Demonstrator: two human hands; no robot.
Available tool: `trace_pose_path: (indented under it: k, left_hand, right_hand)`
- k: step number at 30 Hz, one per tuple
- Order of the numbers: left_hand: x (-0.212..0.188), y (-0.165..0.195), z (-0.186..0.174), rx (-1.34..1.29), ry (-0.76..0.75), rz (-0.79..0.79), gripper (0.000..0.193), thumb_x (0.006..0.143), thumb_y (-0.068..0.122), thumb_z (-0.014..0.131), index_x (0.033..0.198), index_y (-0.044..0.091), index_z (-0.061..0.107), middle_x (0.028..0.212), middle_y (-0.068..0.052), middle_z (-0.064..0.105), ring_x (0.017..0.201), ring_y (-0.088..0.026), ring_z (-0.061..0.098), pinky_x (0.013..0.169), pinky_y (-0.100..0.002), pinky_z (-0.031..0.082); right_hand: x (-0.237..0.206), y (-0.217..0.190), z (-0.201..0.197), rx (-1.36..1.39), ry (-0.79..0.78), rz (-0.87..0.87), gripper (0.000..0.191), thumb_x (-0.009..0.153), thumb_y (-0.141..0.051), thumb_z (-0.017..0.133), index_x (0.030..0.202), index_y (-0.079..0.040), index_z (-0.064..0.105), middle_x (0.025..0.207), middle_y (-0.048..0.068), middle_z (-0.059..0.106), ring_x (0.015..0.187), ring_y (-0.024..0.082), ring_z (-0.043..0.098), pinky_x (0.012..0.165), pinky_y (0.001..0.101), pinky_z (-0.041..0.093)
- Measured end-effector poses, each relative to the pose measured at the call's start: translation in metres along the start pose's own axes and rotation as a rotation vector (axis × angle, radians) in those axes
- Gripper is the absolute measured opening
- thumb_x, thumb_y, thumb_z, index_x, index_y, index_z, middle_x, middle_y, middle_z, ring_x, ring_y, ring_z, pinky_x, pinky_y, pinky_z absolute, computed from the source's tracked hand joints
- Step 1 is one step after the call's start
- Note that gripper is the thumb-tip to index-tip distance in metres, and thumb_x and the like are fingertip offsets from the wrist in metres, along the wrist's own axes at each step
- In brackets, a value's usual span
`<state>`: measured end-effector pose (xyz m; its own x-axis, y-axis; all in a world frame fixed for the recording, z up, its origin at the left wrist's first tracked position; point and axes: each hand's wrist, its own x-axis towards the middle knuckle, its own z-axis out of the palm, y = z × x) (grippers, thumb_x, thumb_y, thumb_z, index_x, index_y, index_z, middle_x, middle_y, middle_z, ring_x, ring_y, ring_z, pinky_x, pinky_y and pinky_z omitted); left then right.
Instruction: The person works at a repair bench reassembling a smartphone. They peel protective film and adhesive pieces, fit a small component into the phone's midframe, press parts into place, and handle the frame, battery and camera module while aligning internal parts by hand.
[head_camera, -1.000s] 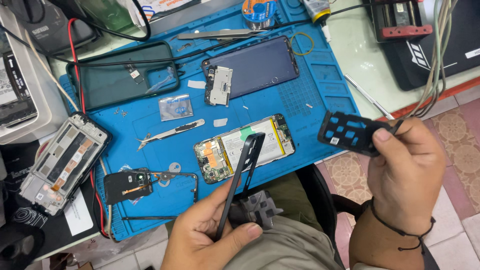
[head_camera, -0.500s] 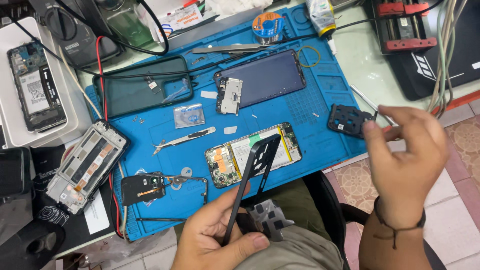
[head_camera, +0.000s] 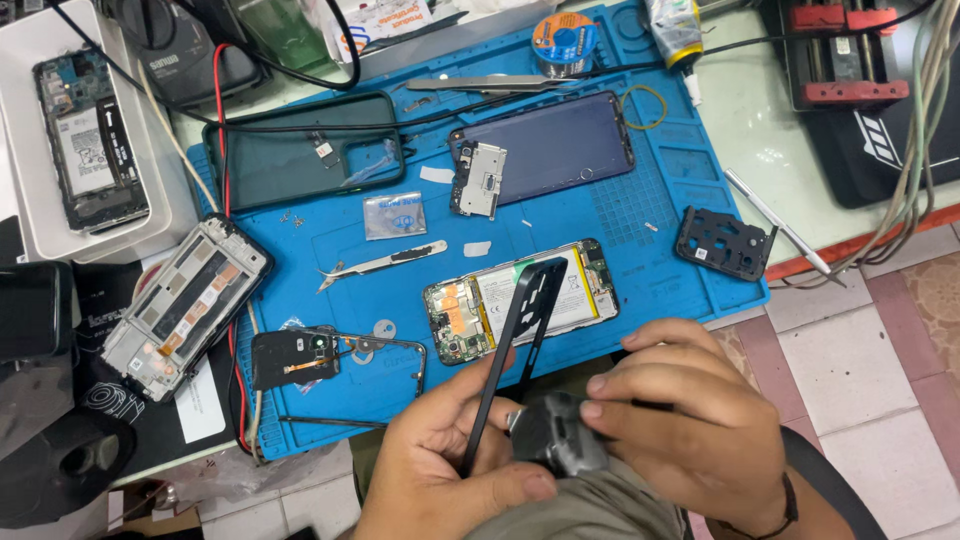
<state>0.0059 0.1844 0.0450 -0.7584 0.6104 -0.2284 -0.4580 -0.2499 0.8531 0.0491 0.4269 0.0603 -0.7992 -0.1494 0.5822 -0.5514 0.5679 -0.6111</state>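
My left hand (head_camera: 440, 470) grips the lower end of a thin black phone frame piece (head_camera: 525, 320), which stands tilted over an opened phone (head_camera: 570, 295) with its battery and boards bare. My right hand (head_camera: 700, 420) is closed over a small dark grey part (head_camera: 558, 440) that rests against my left hand, low in the view above my lap. A black perforated cover plate (head_camera: 722, 242) lies flat on the right edge of the blue work mat (head_camera: 330, 235), apart from both hands.
On the mat lie a dark phone screen (head_camera: 560, 140), a metal shield (head_camera: 480, 180), a green-cased phone (head_camera: 305, 150), tweezers (head_camera: 385, 262) and a camera part (head_camera: 295, 355). A silver frame (head_camera: 185, 305) and a white tray (head_camera: 30, 200) with an opened phone sit left. Cables run along the right.
My right hand has put the black cover plate down on the mat's right edge and come across to the dark grey part by my left hand. The left hand still holds the frame piece.
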Motion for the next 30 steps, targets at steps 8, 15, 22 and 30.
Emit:
trace_pose_path:
  k: [8,15,22,30]
  left_hand:
    - [0.003,0.001,0.019,0.752,0.188,0.436,0.045,0.087,0.007,0.083,0.131,0.008,0.071,0.088,-0.003,0.073,0.076,-0.01,0.073,0.067,-0.025,0.056]
    - [0.021,-0.01,0.033,1.093,0.056,0.671,0.049,0.085,0.003,0.072,0.133,0.013,0.074,0.082,-0.006,0.057,0.068,-0.022,0.06,0.063,-0.036,0.051]
    - [0.024,-0.004,0.037,1.057,-0.077,0.741,0.044,0.09,0.015,0.082,0.132,0.006,0.072,0.081,-0.007,0.053,0.069,-0.025,0.056,0.063,-0.038,0.048]
    - [0.018,0.033,0.031,0.928,0.3,0.823,0.055,0.077,0.015,0.088,0.123,0.003,0.06,0.102,-0.008,0.066,0.086,-0.017,0.065,0.073,-0.027,0.052]
  right_hand:
    - [-0.023,0.002,-0.015,1.113,0.127,0.594,0.014,0.081,0.011,0.065,0.089,0.001,0.068,0.134,0.027,0.059,0.122,0.043,0.062,0.11,0.0539,0.046]
    - [-0.04,-0.003,0.006,0.734,0.446,0.703,0.033,0.076,0.023,0.072,0.097,0.002,0.056,0.11,0.028,0.06,0.101,0.029,0.062,0.087,0.0397,0.051]
    - [-0.04,0.004,0.012,0.598,0.524,0.764,0.03,0.083,0.018,0.069,0.102,0.0,0.053,0.108,0.018,0.068,0.092,0.022,0.073,0.081,0.0329,0.062]
    - [-0.041,0.013,0.013,0.738,0.401,0.757,0.029,0.086,0.016,0.069,0.106,0.002,0.053,0.103,0.018,0.07,0.087,0.022,0.074,0.079,0.0352,0.062]
